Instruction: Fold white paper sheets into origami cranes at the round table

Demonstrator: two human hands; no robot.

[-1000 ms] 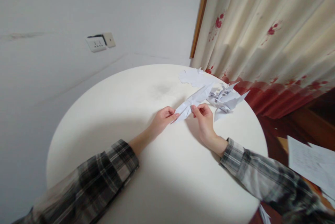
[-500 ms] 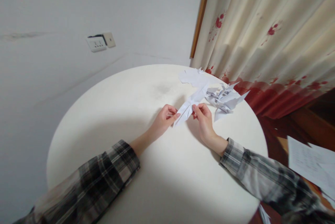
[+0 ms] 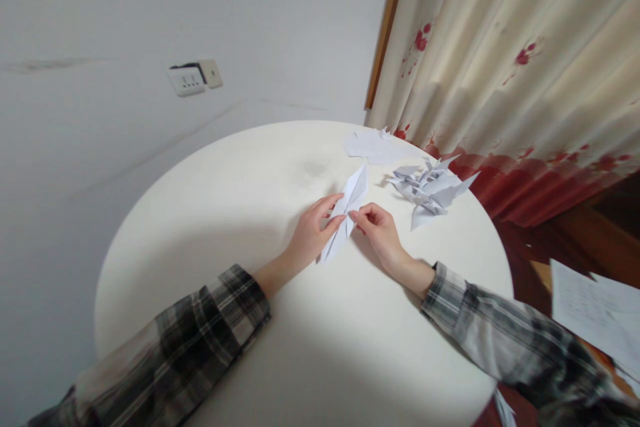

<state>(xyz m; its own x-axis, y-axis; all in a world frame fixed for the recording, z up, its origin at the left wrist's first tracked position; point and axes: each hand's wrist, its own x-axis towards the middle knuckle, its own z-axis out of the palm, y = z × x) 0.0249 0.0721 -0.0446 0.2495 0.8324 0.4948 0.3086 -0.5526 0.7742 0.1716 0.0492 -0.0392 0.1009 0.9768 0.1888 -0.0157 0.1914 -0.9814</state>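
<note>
A long, pointed piece of folded white paper [image 3: 357, 185] is held between my two hands, above the round white table [image 3: 240, 200]. My left hand [image 3: 316, 227] grips its left edge near the middle, with the thumb on the near face and the fingers partly behind. From the right, my right hand [image 3: 376, 227] pinches the paper's middle between thumb and forefinger. The paper slants from lower left to upper right, with creases meeting at its centre. Just beyond my right hand lies a cluster of folded paper cranes [image 3: 434, 190].
Flat white paper pieces [image 3: 373, 147] lie at the table's far edge. A patterned curtain [image 3: 500, 80] hangs behind on the right, and a wall with a socket [image 3: 187, 80] stands on the left. Written sheets [image 3: 585, 300] rest lower down at the right.
The folded paper has moved left and turned more upright. My left hand has shifted its grip up toward the middle, and my right hand has moved slightly left.
</note>
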